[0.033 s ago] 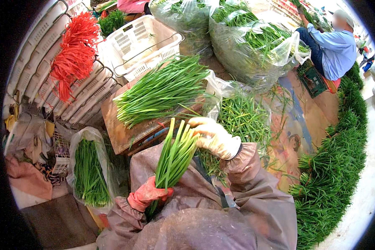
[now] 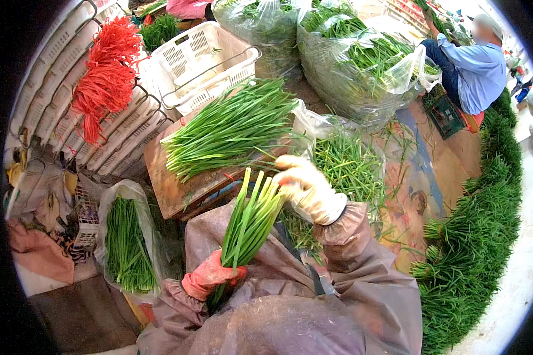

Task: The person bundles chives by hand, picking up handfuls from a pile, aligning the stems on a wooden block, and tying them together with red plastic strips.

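My left hand (image 2: 213, 275), in a red glove, is closed round the lower part of a bunch of chives (image 2: 251, 228). The pale cut ends of the bunch point up and away from me. Beside its upper right edge is my right hand (image 2: 311, 186), in a cream-white glove, slightly blurred, its fingers bent and apart with nothing seen in them. Beyond the bunch, a big pile of chives (image 2: 228, 127) lies on a wooden board (image 2: 163, 171). Loose trimmed leaves (image 2: 349, 168) lie on clear plastic to the right.
Stacked white crates (image 2: 53, 89) with red ties (image 2: 103, 83) hanging on them stand at the left. A white basket (image 2: 210, 65) and a large plastic bag (image 2: 361, 94) of chives are behind. Bundled chives (image 2: 468, 260) line the right. A co-worker (image 2: 479, 71) sits far right.
My right hand has shifted slightly to the right and up beside the bunch. My left hand and the bunch are almost still.
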`<action>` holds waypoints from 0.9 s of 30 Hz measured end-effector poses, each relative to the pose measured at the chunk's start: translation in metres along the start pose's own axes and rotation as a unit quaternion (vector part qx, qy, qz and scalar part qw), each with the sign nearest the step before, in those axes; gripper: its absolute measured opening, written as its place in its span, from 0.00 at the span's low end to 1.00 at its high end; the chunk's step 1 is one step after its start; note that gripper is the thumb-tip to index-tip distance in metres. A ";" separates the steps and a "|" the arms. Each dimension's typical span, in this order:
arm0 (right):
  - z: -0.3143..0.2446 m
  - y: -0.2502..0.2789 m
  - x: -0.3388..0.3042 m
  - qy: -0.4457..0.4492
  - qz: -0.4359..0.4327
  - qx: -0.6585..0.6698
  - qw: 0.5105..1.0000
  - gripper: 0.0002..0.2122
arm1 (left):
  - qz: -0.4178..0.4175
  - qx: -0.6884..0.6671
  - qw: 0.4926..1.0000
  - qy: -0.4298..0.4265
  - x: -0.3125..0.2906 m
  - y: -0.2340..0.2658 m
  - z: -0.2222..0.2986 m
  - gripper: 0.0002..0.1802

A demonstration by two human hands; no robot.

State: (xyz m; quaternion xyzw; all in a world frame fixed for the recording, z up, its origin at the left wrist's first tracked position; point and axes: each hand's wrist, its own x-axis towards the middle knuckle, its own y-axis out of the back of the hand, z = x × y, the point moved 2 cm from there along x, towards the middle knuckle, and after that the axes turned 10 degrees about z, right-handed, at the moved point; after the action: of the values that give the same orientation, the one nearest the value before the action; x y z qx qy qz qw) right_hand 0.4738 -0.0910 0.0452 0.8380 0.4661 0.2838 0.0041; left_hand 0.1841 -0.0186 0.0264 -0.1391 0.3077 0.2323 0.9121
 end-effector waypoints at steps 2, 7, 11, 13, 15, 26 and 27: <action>-0.022 0.019 0.013 0.019 0.087 -0.083 0.993 0.20 | -0.009 0.013 1.000 -0.010 0.000 0.002 -0.004 0.16; -0.043 -0.026 -0.002 0.173 -0.135 -0.187 0.958 0.34 | 0.028 0.079 0.996 0.012 -0.004 -0.011 0.010 0.14; -0.033 -0.030 -0.005 0.171 -0.074 -0.076 0.979 0.10 | 0.009 0.117 0.993 0.003 -0.006 -0.015 0.021 0.14; -0.016 -0.029 -0.002 0.189 -0.077 -0.039 0.978 0.09 | 0.003 0.086 0.996 0.015 -0.005 -0.011 0.009 0.15; -0.009 -0.025 -0.004 0.170 -0.021 -0.012 0.985 0.08 | -0.008 0.072 0.997 0.018 -0.009 -0.009 0.004 0.16; 0.011 0.072 -0.024 0.051 0.122 -0.288 0.948 0.21 | -0.028 0.036 0.999 0.027 -0.017 -0.005 -0.004 0.12; -0.013 0.062 -0.015 0.069 0.075 -0.232 0.967 0.21 | -0.013 0.034 0.999 0.030 -0.018 -0.007 -0.008 0.12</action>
State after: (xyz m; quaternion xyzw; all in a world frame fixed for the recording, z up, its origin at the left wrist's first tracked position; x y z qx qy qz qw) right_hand 0.5097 -0.1412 0.0661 0.8252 0.3223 0.4408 0.1447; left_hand 0.1713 -0.0333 0.0322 -0.1188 0.3406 0.2058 0.9097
